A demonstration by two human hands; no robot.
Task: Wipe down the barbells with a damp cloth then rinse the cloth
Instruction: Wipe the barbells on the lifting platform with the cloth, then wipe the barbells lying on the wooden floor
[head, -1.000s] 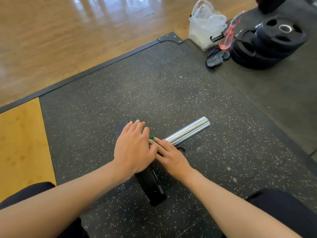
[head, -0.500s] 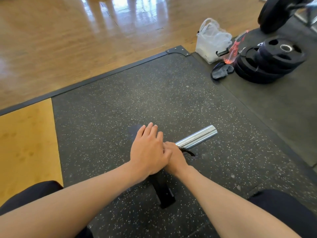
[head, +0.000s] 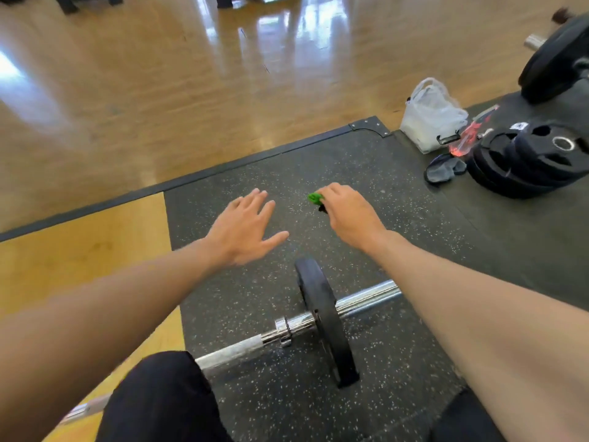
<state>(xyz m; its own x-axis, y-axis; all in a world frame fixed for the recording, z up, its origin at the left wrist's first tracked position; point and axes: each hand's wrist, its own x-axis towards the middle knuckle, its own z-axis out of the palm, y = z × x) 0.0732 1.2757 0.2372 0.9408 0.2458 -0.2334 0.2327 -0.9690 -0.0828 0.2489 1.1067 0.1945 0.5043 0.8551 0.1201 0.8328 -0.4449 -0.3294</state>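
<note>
A chrome barbell (head: 366,299) lies across the speckled black mat (head: 398,231), with one thin black plate (head: 325,317) standing on its sleeve. My right hand (head: 347,212) is raised above the mat beyond the bar and grips a small green and black clip (head: 315,199), the collar off the sleeve. Left of it, my left hand (head: 245,226) hovers with fingers spread and holds nothing. A dark grey cloth (head: 444,169) lies crumpled on the mat at the far right, away from both hands.
A stack of black weight plates (head: 535,161) sits at the right, with a red spray bottle (head: 468,138) and a white container lined with a plastic bag (head: 430,119) beside it. Another loaded barbell end (head: 554,62) is at the upper right. Wooden floor (head: 191,84) lies beyond the mat.
Both hands lifted off the plate and sleeve and moved away from the bar. My right hand now carries the green clip; my left hand has opened. The view tilted up.
</note>
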